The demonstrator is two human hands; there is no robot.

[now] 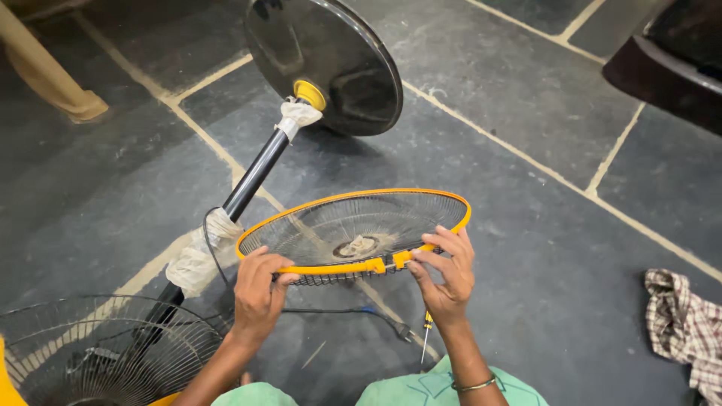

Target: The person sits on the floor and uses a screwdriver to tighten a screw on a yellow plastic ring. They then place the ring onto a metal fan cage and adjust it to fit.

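Note:
I hold a round wire fan guard [353, 229] with a yellow-orange rim, tilted nearly flat above the floor. My left hand [257, 292] grips the near rim on its left side. My right hand [445, 269] pinches the rim at a yellow clip on the near right. Behind the guard a pedestal fan lies on the floor, its black pole [256, 173] wrapped with whitish cloth and its round black base [331, 64] tipped up at the far end.
A second wire guard [105, 353] lies at the lower left. A small yellow-handled screwdriver [426, 334] and a black cable [353, 310] lie on the dark stone floor near my knees. A checked cloth [688, 327] lies at the right edge.

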